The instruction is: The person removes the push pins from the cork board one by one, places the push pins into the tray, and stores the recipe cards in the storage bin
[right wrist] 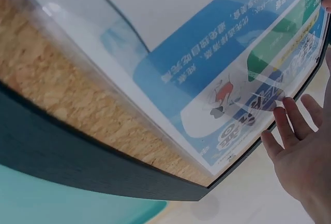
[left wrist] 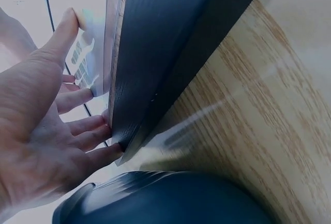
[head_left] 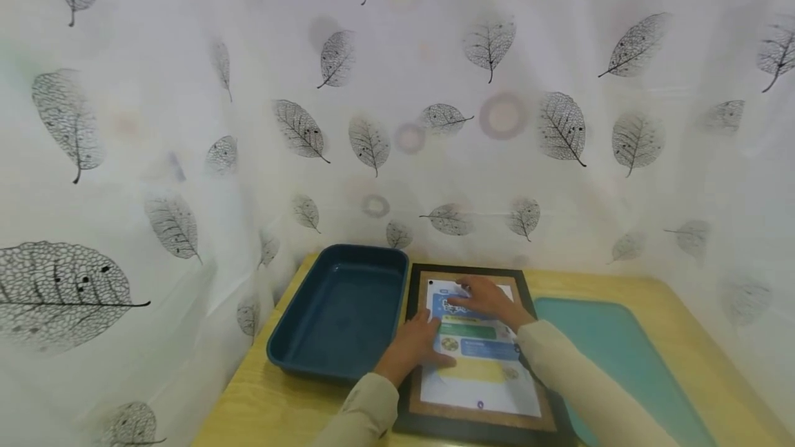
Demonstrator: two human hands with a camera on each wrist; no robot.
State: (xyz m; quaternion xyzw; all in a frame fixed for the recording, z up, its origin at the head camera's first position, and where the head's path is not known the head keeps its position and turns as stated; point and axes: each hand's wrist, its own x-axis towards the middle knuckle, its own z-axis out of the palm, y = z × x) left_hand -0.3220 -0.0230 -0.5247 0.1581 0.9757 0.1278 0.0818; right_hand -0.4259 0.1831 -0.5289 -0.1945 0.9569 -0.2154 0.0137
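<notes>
A printed poster (head_left: 472,392) in a clear plastic sleeve lies over a cork board (head_left: 459,430) with a black frame. In the head view, my left hand (head_left: 415,347) spreads its fingers at the poster's left edge, thumb stretched over the sheet. The left wrist view has those fingers (left wrist: 85,125) at the side of the black frame. My right hand (head_left: 487,299) rests over the poster's upper part. Its fingers (right wrist: 289,120) lie extended at the poster's top edge in the right wrist view. A small dark dot (head_left: 430,282) marks the poster's upper left corner.
A deep dark blue tray (head_left: 348,316) stands left of the board. To the right, a teal flat board or mat (head_left: 615,343) lies partly under my right forearm. Both are on a wood-grain table (head_left: 248,399). A leaf-print curtain (head_left: 410,54) hangs behind and along the sides.
</notes>
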